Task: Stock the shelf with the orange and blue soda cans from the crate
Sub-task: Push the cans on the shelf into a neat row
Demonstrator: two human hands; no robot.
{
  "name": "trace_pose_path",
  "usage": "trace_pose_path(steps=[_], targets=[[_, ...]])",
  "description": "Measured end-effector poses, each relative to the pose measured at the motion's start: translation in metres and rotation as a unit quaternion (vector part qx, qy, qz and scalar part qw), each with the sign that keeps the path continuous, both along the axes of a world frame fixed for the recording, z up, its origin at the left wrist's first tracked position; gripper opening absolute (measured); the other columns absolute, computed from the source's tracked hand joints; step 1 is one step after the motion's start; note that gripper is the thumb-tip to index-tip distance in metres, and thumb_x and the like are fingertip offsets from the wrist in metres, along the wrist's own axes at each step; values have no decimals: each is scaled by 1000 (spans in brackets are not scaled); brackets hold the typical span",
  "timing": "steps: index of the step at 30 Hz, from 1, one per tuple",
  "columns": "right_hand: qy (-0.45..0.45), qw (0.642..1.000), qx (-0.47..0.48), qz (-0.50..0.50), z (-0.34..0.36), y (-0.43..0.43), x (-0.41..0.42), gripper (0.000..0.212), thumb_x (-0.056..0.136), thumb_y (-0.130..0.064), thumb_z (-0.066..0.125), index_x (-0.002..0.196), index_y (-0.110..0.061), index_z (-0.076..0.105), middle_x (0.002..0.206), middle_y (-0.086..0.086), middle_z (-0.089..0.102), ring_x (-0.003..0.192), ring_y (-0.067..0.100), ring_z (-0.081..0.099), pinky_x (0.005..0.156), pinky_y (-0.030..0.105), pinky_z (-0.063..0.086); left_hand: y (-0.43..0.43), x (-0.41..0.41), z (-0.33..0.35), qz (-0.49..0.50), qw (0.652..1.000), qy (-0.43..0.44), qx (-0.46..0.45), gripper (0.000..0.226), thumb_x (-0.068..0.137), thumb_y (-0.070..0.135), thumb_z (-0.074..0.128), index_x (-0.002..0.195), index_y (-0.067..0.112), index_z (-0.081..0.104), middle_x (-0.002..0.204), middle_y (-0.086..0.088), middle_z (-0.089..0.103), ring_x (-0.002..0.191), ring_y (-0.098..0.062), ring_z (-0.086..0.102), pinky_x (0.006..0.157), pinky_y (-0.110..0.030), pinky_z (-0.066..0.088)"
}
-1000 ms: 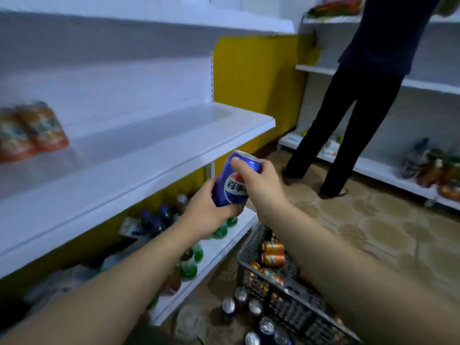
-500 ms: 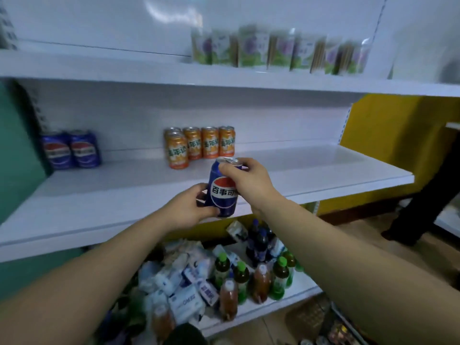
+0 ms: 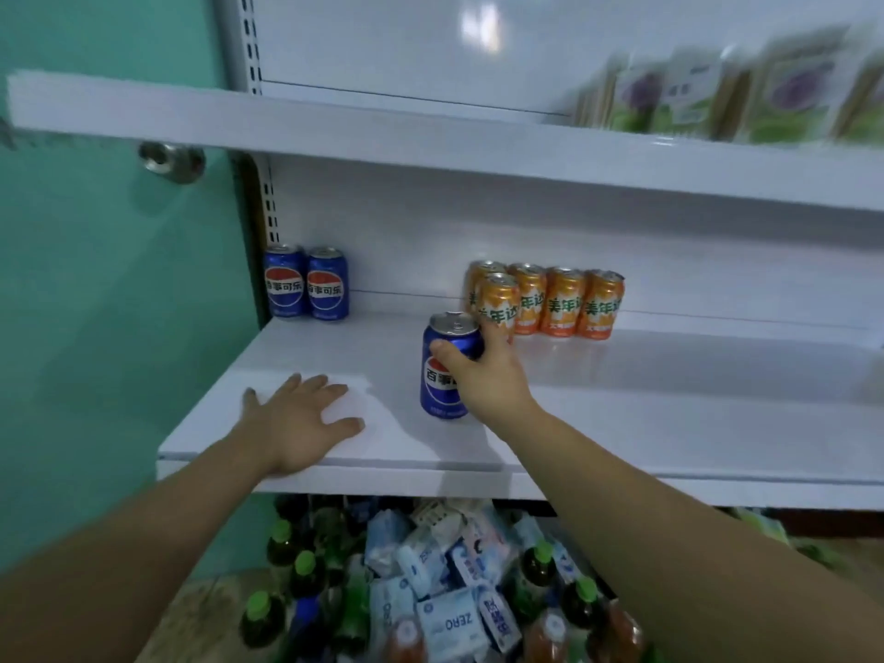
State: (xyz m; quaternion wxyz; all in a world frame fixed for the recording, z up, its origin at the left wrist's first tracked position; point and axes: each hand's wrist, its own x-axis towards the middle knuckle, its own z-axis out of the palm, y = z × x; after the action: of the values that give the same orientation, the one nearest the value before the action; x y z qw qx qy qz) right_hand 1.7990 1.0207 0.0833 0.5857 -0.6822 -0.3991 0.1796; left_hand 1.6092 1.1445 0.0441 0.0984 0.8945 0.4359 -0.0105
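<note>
Since half a second earlier, the left hand [image 3: 299, 421] had let go of the blue can [image 3: 447, 366] and dropped flat, fingers spread, onto the shelf [image 3: 669, 423] front; the view had swung left. The right hand [image 3: 483, 375] alone gripped the can, upright and apparently resting on the shelf near its front edge. At eleven o'clock from it, two blue cans [image 3: 306, 289] stood against the back wall; at one o'clock, just beyond the fingers, stood five orange cans [image 3: 550, 301]. So seven were stocked and an eighth arriving. The crate was out of view, so what remained could not be told.
</note>
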Motion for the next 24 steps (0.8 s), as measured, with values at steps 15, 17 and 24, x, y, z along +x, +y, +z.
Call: trace_pose_path(steps=[15,17,24], targets=[[-30,999,37,23,-18,183,2,53,92,-31,63,138,-19,39,132,3,54,117,22,54,95,37,46,7,1,-8,15,999,-37,-3,70,86,73,27,148,44,14,158,18,2,146,-7,-4,117,-54,-6],[-32,999,36,21,-18,197,6,53,92,-31,63,137,-18,39,132,4,55,117,23,55,94,36,46,7,1,-7,17,999,-31,-4,70,86,73,27,148,44,12,158,18,0,146,-7,-5,117,-53,-7],[-35,999,25,29,-18,233,14,59,91,-35,63,141,-19,36,136,5,53,120,23,53,95,35,45,7,2,-7,20,999,-27,-8,70,86,72,26,148,43,10,158,20,-2,146,-6,-8,117,-50,-9]])
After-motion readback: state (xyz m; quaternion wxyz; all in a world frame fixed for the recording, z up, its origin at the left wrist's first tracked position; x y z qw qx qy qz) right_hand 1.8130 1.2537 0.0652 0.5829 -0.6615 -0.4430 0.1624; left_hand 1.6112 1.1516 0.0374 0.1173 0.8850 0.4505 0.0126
